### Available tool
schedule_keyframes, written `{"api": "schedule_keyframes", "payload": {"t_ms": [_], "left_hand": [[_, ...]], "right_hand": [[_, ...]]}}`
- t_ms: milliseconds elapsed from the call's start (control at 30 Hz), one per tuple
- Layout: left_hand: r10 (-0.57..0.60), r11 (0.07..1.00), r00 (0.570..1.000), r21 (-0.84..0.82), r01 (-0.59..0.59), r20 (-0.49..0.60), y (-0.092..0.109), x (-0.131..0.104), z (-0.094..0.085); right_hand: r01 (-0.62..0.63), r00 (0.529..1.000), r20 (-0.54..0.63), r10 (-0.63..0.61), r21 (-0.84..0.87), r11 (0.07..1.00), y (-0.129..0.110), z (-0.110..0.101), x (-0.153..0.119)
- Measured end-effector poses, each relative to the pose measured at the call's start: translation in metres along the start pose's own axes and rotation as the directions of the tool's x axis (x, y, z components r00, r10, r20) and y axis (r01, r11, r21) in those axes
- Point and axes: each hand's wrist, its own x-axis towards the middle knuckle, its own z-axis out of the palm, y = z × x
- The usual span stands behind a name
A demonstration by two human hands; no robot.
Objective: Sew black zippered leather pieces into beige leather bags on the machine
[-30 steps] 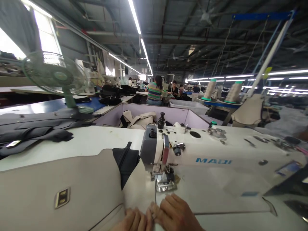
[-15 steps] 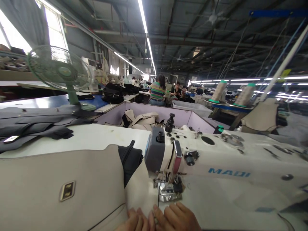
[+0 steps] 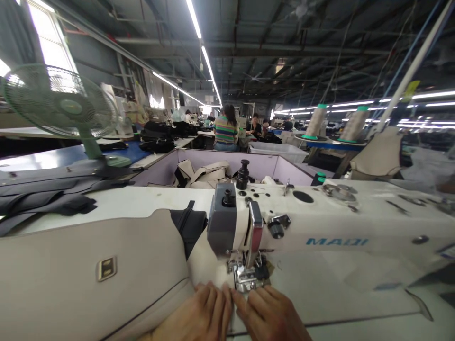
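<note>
A beige leather-like bag piece (image 3: 142,251) with a dark edge line and a small metal clasp plate (image 3: 107,268) spreads over the left side of the sewing machine table. Its narrower part runs to the presser foot (image 3: 247,277) of a white sewing machine (image 3: 327,218). Just in front of the foot, my left hand (image 3: 201,310) is closed, fingers bent and pressing on the beige material. Close beside it, my right hand (image 3: 272,315) is also closed at the material's edge, its thumb and forefinger near my left fingertips. What lies under the fingers is hidden.
Dark strap-like pieces (image 3: 46,199) lie on the table at left, near a green fan (image 3: 71,106). Behind the machine, a lilac-walled bin (image 3: 227,156) holds beige pieces. Thread cones (image 3: 316,122) stand at back right. People work farther off, one in a striped top (image 3: 225,130).
Both hands have moved up, closer to the presser foot, and more of them shows. The bag piece has shifted slightly right relative to the machine. The camera view has turned a little.
</note>
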Motion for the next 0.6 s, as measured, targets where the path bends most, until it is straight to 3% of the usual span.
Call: {"api": "schedule_keyframes", "payload": {"t_ms": [167,267,400,500,600], "left_hand": [[0.08,0.996,0.997,-0.03,-0.08,0.016,-0.006,0.007,0.002],[0.082,0.996,0.995,-0.05,-0.08,0.053,-0.006,0.006,0.002],[0.075,0.996,0.988,-0.065,-0.066,0.137,-0.007,0.007,-0.006],[0.049,0.994,0.98,-0.101,-0.031,0.19,-0.013,0.007,-0.014],[-0.056,0.98,0.98,-0.178,0.091,0.188,-0.018,0.0,-0.019]], "right_hand": [[-0.123,0.992,0.051,0.118,0.092,0.988,-0.001,-0.01,-0.004],[-0.179,0.975,0.15,0.162,0.109,0.978,-0.002,-0.013,-0.004],[-0.143,0.939,0.327,0.108,0.085,0.986,-0.005,-0.01,0.0],[-0.11,0.933,0.347,0.093,0.031,0.993,-0.008,-0.004,0.006],[-0.093,0.935,0.341,0.094,-0.02,0.996,-0.011,0.0,0.01]]}}
